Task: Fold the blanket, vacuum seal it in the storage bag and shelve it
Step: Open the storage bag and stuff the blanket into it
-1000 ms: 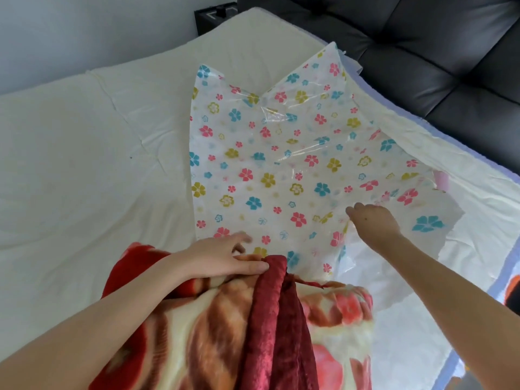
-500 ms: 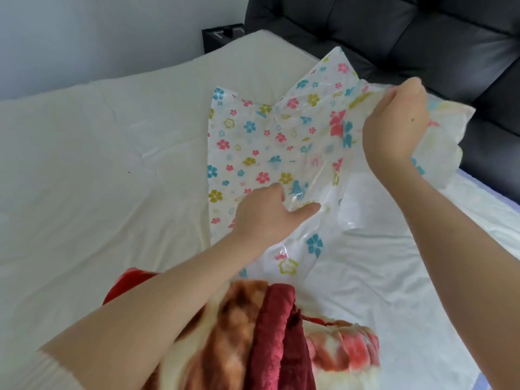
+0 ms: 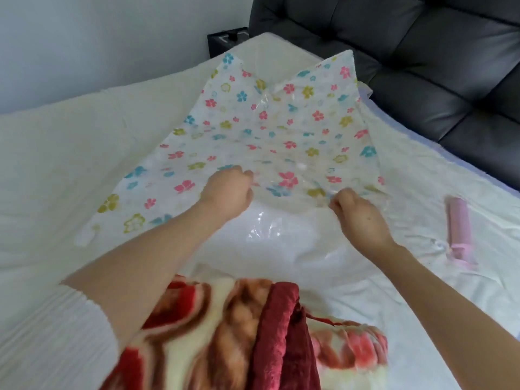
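Note:
A flower-printed plastic storage bag [image 3: 281,125] lies spread on the bed, its near edge lifted. My left hand [image 3: 229,190] grips that edge at the middle, fingers curled. My right hand [image 3: 357,212] pinches the same edge farther right. A clear layer of the bag [image 3: 270,229] shines below both hands. The folded red, cream and brown blanket [image 3: 247,333] lies at the near edge of the bed, under my forearms.
The bed has a cream sheet [image 3: 70,164]. A pink hand pump [image 3: 458,229] lies on the sheet at the right. A dark padded headboard [image 3: 422,52] runs along the far right. A black box [image 3: 228,40] stands at the bed's far corner.
My right hand dropped from high near the headboard to the bag's near edge. My left hand took hold of that edge. The bag now lies wider and flatter.

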`<state>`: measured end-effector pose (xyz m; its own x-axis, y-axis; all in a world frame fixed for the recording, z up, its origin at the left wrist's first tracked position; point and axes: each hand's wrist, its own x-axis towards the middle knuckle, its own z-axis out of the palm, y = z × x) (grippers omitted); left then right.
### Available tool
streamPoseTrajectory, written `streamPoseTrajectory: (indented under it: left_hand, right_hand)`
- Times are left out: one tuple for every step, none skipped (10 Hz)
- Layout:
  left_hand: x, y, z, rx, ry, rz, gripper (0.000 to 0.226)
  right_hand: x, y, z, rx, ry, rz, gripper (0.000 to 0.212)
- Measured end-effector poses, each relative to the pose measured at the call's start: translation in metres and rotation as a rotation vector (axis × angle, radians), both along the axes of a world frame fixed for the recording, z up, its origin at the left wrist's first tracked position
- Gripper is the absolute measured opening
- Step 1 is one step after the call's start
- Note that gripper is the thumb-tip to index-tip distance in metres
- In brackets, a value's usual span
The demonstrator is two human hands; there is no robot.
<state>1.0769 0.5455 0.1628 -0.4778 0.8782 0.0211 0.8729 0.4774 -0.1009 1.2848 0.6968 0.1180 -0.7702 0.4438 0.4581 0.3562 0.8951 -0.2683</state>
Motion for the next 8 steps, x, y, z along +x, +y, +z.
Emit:
streamPoseTrajectory:
  left_hand:
    - [-0.019,-0.051,-0.03,-0.35,0.056,-0.179,0.021]
    - [-0.041,-0.093,-0.051,-0.385,-0.026,-0.08,0.019]
    - [-0.051,-0.111,-0.058,-0.156,-0.183,-0.026,0.03]
    - [-0.05,-0.112,-0.056,0.042,-0.26,-0.042,0.03]
    - [-0.049,-0.112,-0.054,0.051,-0.276,-0.044,0.031]
    - [-0.042,-0.104,-0.055,0.075,-0.279,-0.042,0.034]
    - [-0.036,-0.089,-0.055,0.066,-0.299,0.004,0.022]
    - [-0.03,-0.075,-0.057,-0.003,-0.302,-0.016,0.028]
  right_hand:
    - [0.028,-0.002,-0.057,-0.043,-0.445,0.071,0.019]
    - [0.033,-0.016,-0.076,-0.154,-0.5,-0.065,0.026]
    - [0.015,-0.049,-0.053,-0.473,-0.197,-0.195,0.013]
    - [0.016,-0.07,-0.039,-0.709,-0.188,-0.284,0.019]
    - [0.073,-0.066,-0.061,-0.682,-0.417,-0.72,0.045]
    - [0.133,-0.074,-0.088,-1.224,-0.451,-0.855,0.069]
    - [0.142,-0.087,-0.106,-2.005,-0.07,-0.625,0.064]
    - [0.141,-0.09,-0.116,-2.049,0.229,-0.792,0.033]
